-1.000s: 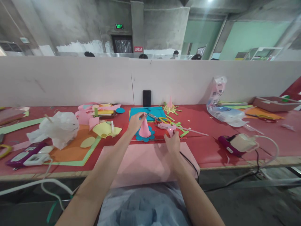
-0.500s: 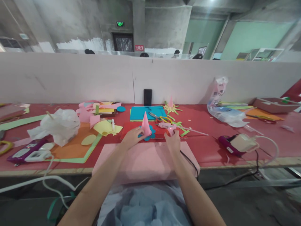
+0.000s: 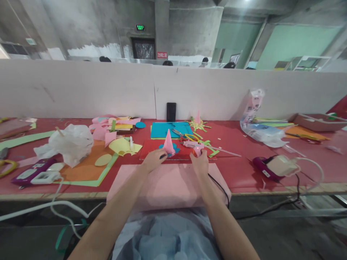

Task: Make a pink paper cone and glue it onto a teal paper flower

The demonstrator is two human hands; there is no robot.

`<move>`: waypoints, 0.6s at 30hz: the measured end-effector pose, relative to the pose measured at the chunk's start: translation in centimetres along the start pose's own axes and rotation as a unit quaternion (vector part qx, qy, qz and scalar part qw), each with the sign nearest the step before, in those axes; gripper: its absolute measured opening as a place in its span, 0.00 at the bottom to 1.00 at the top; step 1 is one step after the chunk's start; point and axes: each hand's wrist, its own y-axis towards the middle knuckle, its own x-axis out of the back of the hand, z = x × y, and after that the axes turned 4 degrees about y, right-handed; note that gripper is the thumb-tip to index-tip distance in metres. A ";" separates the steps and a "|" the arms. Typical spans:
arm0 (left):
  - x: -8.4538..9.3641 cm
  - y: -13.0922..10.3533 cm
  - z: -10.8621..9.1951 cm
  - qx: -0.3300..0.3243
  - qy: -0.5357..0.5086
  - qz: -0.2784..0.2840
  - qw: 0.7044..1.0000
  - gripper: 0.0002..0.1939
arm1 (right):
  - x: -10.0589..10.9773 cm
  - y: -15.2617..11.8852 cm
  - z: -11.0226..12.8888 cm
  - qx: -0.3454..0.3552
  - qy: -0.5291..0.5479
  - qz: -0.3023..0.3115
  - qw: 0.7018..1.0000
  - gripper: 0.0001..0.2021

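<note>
A pink paper cone (image 3: pixel 168 144) points upward from a blue paper flower (image 3: pixel 176 148), above the red sheet in the middle of the table. My left hand (image 3: pixel 154 160) pinches the flower's near left edge; its fingertips partly cover the petals. In my right hand (image 3: pixel 200 162) is a pink hot glue gun (image 3: pixel 193 144), its nozzle pointing left, a short way right of the flower. A clear glue stick (image 3: pixel 225 151) sticks out from the gun's back toward the right. The gun's black cord runs down past my right wrist.
Yellow-handled scissors (image 3: pixel 189 137) lie on a blue sheet (image 3: pixel 159 128) behind the flower. A pink box-like block (image 3: pixel 168 187) sits at the table's front edge. Power strips (image 3: pixel 35 173) flank me. Behind stand a black phone (image 3: pixel 171 112) and a finished-looking cone with green strips (image 3: pixel 198 123).
The flower's near edge shows less, as though tipped flatter, and my left fingers sit slightly lower on it. My right hand keeps the glue gun in nearly the same place.
</note>
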 end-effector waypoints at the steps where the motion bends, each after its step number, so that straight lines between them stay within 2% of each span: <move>1: 0.0 0.0 0.1 0.012 -0.015 -0.008 1.000 0.11 | 0.0 0.0 0.0 0.000 -0.003 0.002 1.000 0.26; 5: -0.1 0.1 0.5 0.029 -0.059 -0.027 0.997 0.09 | -0.1 -0.2 0.0 0.015 -0.025 0.021 0.999 0.25; 14: -0.4 0.4 0.8 0.073 -0.102 -0.040 0.991 0.09 | -0.5 -0.6 -0.1 0.102 -0.077 0.097 0.987 0.20; 18: -0.5 0.5 0.9 0.062 -0.110 -0.039 0.991 0.09 | -0.5 -0.7 -0.2 0.128 -0.109 0.126 0.978 0.17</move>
